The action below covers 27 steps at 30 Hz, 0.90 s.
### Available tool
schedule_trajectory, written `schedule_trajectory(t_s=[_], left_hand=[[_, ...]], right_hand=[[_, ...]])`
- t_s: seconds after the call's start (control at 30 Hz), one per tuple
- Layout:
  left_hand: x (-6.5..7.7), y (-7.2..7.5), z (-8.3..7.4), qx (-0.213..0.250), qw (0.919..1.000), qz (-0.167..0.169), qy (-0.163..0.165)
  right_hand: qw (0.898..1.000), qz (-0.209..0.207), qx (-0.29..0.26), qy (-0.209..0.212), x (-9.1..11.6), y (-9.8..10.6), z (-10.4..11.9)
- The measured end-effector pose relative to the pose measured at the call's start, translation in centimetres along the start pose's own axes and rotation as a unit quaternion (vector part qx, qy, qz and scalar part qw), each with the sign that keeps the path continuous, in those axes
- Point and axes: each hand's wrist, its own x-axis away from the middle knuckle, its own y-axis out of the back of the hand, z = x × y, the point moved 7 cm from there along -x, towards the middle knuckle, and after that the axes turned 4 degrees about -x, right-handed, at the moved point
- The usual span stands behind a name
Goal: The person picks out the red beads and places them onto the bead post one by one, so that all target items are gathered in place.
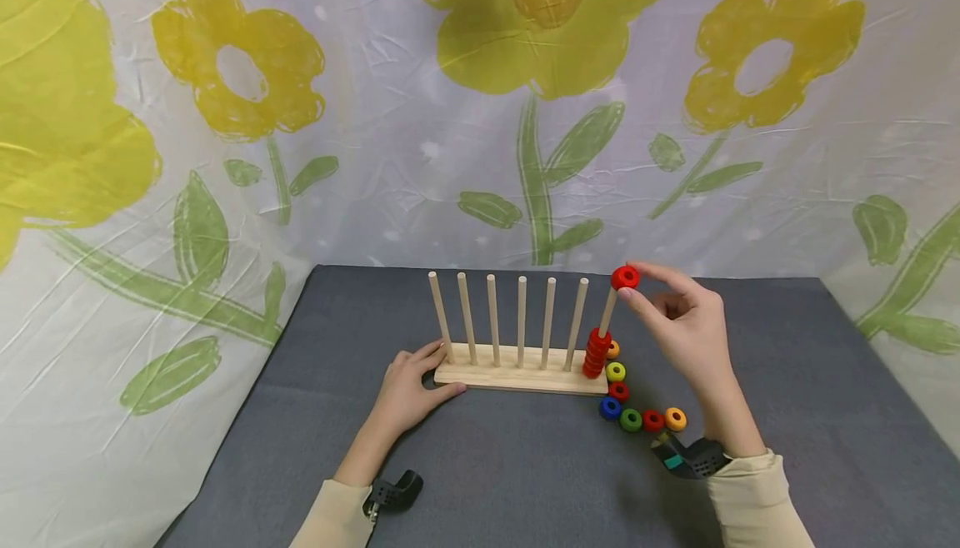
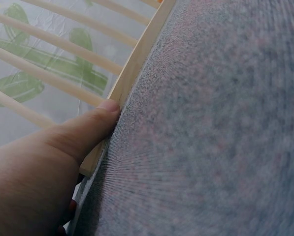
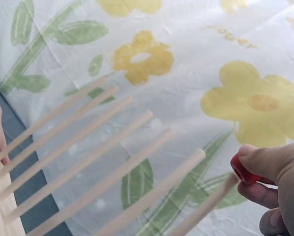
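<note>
A wooden peg rack (image 1: 517,377) stands on the table, with a row of upright pegs. Several red beads (image 1: 596,354) are stacked low on its rightmost peg. Between thumb and fingers, my right hand (image 1: 686,323) pinches another red bead (image 1: 625,277) at the top of that same peg; the right wrist view shows this red bead (image 3: 243,169) at the peg's tip. My left hand (image 1: 408,390) holds the rack's left end, the thumb along the front edge and the fingers around the end. In the left wrist view the thumb (image 2: 90,125) presses the base, and the other fingers are mostly hidden.
Right of the rack lie loose beads: yellow (image 1: 616,372), blue (image 1: 610,408), green (image 1: 631,420), red (image 1: 652,421) and orange (image 1: 676,419), among others. A grey cloth (image 1: 480,481) covers the table. Behind it hangs a flower-printed sheet (image 1: 390,173).
</note>
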Motion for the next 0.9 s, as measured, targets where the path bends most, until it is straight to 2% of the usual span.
schedule_trajectory(t_s=[0.33, 0.53, 0.9], left_hand=[[-0.04, 0.03, -0.06, 0.001, 1.0000, -0.008, -0.002], [-0.05, -0.09, 0.06, 0.000, 1.0000, -0.005, 0.001], [-0.05, -0.01, -0.03, -0.008, 0.9999, -0.007, -0.003]], right_hand=[[1.000, -0.017, 0.012, 0.023, 0.08, -0.59, -0.10], [0.999, -0.011, 0.026, 0.028, 0.09, -0.86, -0.11], [0.999, 0.003, 0.045, 0.011, 0.11, -0.95, -0.56]])
